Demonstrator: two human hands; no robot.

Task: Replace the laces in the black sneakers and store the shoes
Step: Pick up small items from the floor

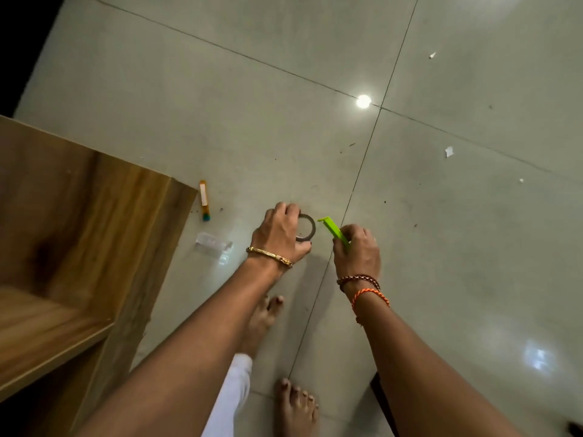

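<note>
— What has the left hand (279, 230) got?

— A thin dark ring, a roll of tape (307, 228) by its shape, fingers and thumb curled round its rim, low over the glossy grey floor tiles (252, 105). A gold bangle (268, 255) circles that wrist.

— And the right hand (358, 250)?

— It pinches a flat, bright green plastic tool (333, 230), fingers folded tight on its lower end, the hooked tip pointing toward the tape roll. Braided orange and beaded brown bands sit on that wrist.

— The black sneakers?

— Nowhere in view. Near the wood-grain shelf unit (94, 216) lie a slim orange-and-white stick (204, 199) and a clear, boxy plastic piece (214, 245). Paper scraps dot the tiles; bare feet stand below.
</note>
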